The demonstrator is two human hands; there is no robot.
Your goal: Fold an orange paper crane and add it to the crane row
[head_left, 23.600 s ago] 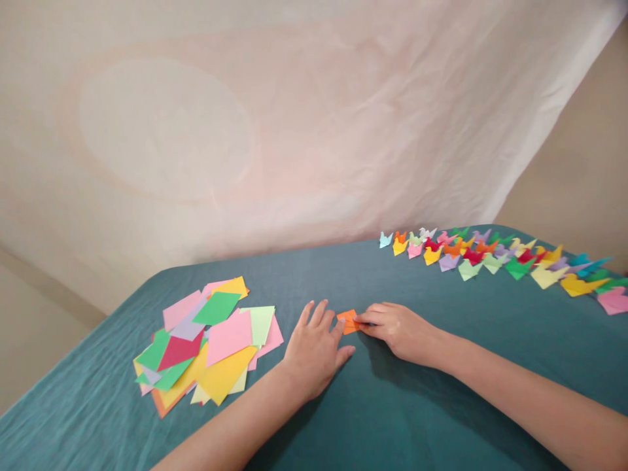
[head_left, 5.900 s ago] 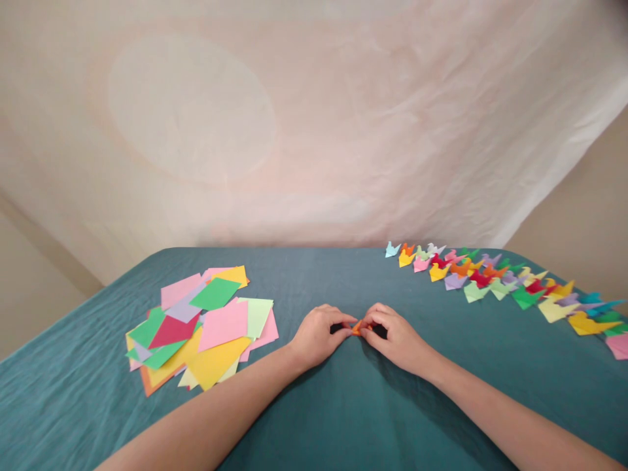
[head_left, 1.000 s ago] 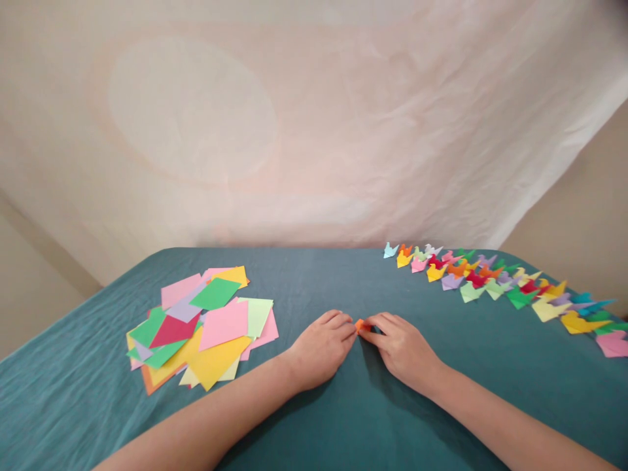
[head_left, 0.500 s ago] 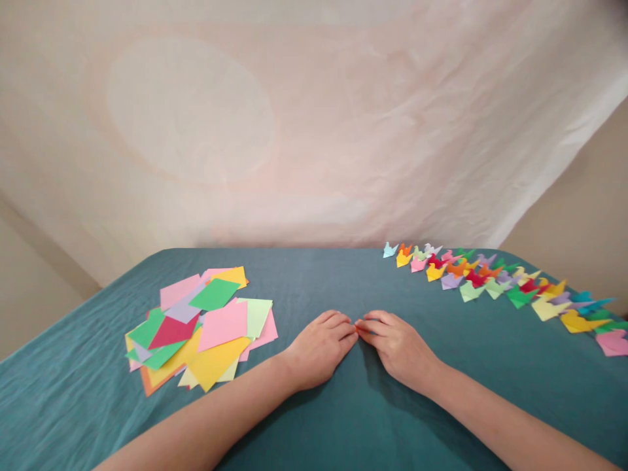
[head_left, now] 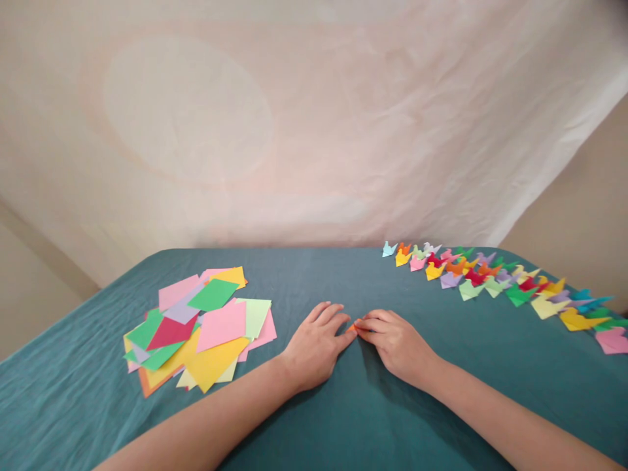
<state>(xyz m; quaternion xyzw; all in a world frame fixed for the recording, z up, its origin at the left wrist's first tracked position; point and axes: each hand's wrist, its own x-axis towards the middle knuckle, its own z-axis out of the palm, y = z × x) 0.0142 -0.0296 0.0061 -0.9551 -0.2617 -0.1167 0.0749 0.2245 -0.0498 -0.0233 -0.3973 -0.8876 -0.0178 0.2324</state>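
Note:
A small piece of folded orange paper (head_left: 352,328) shows between my two hands, mostly covered by fingers. My right hand (head_left: 400,347) pinches its right end between thumb and fingertips. My left hand (head_left: 314,347) lies to the left, fingers spread and lifted off the paper, with only the thumb tip at its lower left edge. How the paper is folded is too small and hidden to tell.
On the left lies a loose pile of coloured paper squares (head_left: 223,325). Rows of small folded paper birds (head_left: 521,294) in many colours run along the right side. A dark green cloth (head_left: 314,275) covers the table, and a pale sheet (head_left: 314,131) hangs behind it.
My left fingers have opened and drawn back from the paper, so more of its orange shows. The right hand keeps its pinch in nearly the same place.

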